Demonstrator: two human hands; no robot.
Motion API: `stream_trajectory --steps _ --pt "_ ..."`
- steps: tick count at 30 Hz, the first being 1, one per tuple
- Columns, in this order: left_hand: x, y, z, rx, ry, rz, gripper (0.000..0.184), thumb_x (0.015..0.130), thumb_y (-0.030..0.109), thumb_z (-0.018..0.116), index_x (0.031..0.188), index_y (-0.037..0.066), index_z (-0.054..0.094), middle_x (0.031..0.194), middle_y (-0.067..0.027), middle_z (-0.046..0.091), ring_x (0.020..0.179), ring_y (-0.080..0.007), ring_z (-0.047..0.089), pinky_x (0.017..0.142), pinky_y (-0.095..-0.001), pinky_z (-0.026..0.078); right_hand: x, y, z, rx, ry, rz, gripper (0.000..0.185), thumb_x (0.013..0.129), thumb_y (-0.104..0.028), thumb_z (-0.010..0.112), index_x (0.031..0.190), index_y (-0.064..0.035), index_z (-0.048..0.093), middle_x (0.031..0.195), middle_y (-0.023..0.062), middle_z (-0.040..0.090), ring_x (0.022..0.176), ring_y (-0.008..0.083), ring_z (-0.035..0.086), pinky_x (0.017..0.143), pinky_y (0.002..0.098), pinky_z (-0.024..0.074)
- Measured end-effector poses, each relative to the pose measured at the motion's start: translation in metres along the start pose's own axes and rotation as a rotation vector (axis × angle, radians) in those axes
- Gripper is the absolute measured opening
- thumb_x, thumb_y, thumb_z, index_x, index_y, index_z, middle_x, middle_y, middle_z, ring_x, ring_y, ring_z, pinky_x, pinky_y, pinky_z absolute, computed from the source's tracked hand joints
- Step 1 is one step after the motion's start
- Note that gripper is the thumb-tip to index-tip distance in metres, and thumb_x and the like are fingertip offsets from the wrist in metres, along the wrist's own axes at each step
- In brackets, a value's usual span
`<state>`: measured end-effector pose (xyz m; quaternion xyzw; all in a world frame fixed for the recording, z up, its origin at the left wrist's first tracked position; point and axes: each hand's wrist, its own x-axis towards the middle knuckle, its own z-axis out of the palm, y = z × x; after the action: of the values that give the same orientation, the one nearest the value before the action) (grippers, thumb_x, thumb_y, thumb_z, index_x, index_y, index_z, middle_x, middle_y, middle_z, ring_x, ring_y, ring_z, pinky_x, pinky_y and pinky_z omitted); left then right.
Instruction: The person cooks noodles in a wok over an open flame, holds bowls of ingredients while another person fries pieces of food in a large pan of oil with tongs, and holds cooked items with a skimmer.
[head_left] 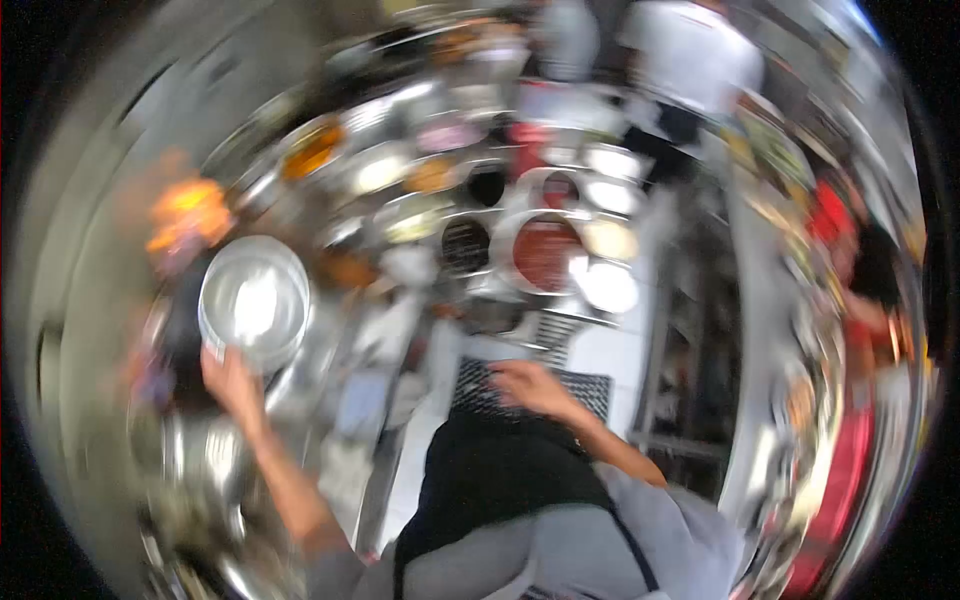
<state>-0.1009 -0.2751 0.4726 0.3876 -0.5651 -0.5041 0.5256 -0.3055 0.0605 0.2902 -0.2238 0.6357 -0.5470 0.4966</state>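
Bowl (253,285), quantity one: located at nine o'clock in the head view; contents unclear because of blur. Left hand (233,385): fingers grasping the bowl by its rim at seven o'clock. Right hand (530,388): located at five o'clock from the view centre; fingers released, loosely extended above one dark mat (590,392). Flame (190,215), one: located at ten o'clock, just beside the bowl's outer edge. Red-filled pot (545,252), one: located at one o'clock, near the centre. Pale round containers (610,240), four: lined up along the pot's three o'clock side. Open room: a white floor strip (628,365) at four o'clock, between the mat and a dark rack (690,300).
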Motion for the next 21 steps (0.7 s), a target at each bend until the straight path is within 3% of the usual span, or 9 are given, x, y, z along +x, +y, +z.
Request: stream_trajectory --steps 1,4,6,8,9,11,13,18,21 --pt "-0.028 -0.013 0.018 0.015 -0.076 -0.021 0.033 0.085 -0.001 0.05 0.118 -0.004 0.054 0.107 -0.0161 0.063 0.087 -0.0247 0.067 0.08 -0.0377 0.057 0.003 0.009 -0.003 -0.009 -0.015 -0.016 0.048 0.099 -0.031 0.055 0.137 -0.0017 0.049 0.11 0.0106 0.066 0.085 0.0159 0.065 0.072 0.0296 0.0557" --pt "-0.117 -0.031 0.078 0.43 -0.389 -0.208 0.014 0.08 0.001 0.053 0.093 0.002 0.05 0.084 -0.0072 0.057 0.059 -0.0136 0.057 0.044 -0.0256 0.048 -0.028 -0.037 -0.016 0.21 -0.01 -0.053 0.062 0.098 -0.031 0.058 0.146 -0.0006 0.034 0.119 0.0143 0.061 0.089 0.0154 0.063 0.073 0.0272 0.0543" --pt "-0.167 -0.098 0.115 0.117 -0.578 -0.175 0.014 0.08 0.001 0.056 0.091 0.004 0.049 0.075 -0.0048 0.056 0.044 -0.0119 0.048 0.034 -0.0246 0.04 -0.033 -0.012 -0.033 0.284 0.093 -0.171 0.064 0.096 -0.028 0.06 0.146 -0.0012 0.032 0.127 0.0136 0.057 0.092 0.0143 0.062 0.076 0.0267 0.0532" --pt "-0.207 -0.101 0.146 0.018 -0.791 -0.347 0.013 0.085 0.004 0.059 0.093 0.004 0.049 0.075 -0.0058 0.056 0.05 -0.0139 0.055 0.039 -0.025 0.046 -0.039 0.012 -0.049 0.214 0.351 -0.467 0.061 0.093 -0.023 0.063 0.143 -0.0005 0.035 0.125 0.0107 0.058 0.093 0.0144 0.061 0.079 0.0275 0.052" --pt "-0.228 -0.08 0.165 -0.007 -0.932 -0.546 0.014 0.088 0.006 0.061 0.094 0.003 0.048 0.077 -0.007 0.057 0.056 -0.0156 0.06 0.044 -0.0257 0.05 -0.061 0.007 -0.071 0.272 0.39 -0.215 0.053 0.091 -0.019 0.064 0.137 0.0005 0.044 0.118 0.0088 0.062 0.092 0.0138 0.061 0.078 0.0259 0.0517" --pt "-0.242 -0.105 0.182 -0.003 -1.16 -0.601 0.016 0.094 0.012 0.06 0.101 0.002 0.05 0.079 -0.0079 0.058 0.07 -0.0183 0.066 0.055 -0.0288 0.057 -0.094 0.023 -0.109 0.521 0.51 -0.033 0.04 0.09 -0.016 0.061 0.126 0.001 0.054 0.11 0.0101 0.064 0.092 0.0179 0.064 0.071 0.0307 0.0562" --pt "-0.258 -0.119 0.197 0.044 -1.287 -0.659 0.021 0.096 0.015 0.06 0.108 0.0 0.052 0.078 -0.0069 0.058 0.073 -0.0188 0.067 0.057 -0.029 0.057 -0.118 0.06 -0.153 0.575 0.751 -0.121 0.041 0.092 -0.018 0.058 0.127 0.0018 0.049 0.11 0.0137 0.063 0.092 0.0216 0.066 0.059 0.0356 0.0617" --pt "-0.272 -0.236 0.175 0.573 -1.425 -0.212 0.022 0.093 0.023 0.063 0.096 0.001 0.061 0.078 -0.0086 0.065 0.069 -0.0178 0.063 0.062 -0.0331 0.051 -0.2 0.109 -0.287 0.414 1.473 -0.191 0.032 0.091 -0.011 0.053 0.119 0.0017 0.052 0.084 0.0122 0.064 0.056 0.0168 0.061 0.041 0.0296 0.0503" --pt "-0.272 -0.312 0.119 0.881 -1.454 0.053 0.023 0.09 0.025 0.062 0.093 0.002 0.062 0.074 -0.0099 0.065 0.067 -0.0209 0.063 0.062 -0.0362 0.051 -0.241 0.108 -0.37 0.462 1.614 -0.122 0.036 0.089 -0.016 0.051 0.119 0.0039 0.05 0.079 0.0105 0.061 0.053 0.017 0.057 0.04 0.0312 0.0464"
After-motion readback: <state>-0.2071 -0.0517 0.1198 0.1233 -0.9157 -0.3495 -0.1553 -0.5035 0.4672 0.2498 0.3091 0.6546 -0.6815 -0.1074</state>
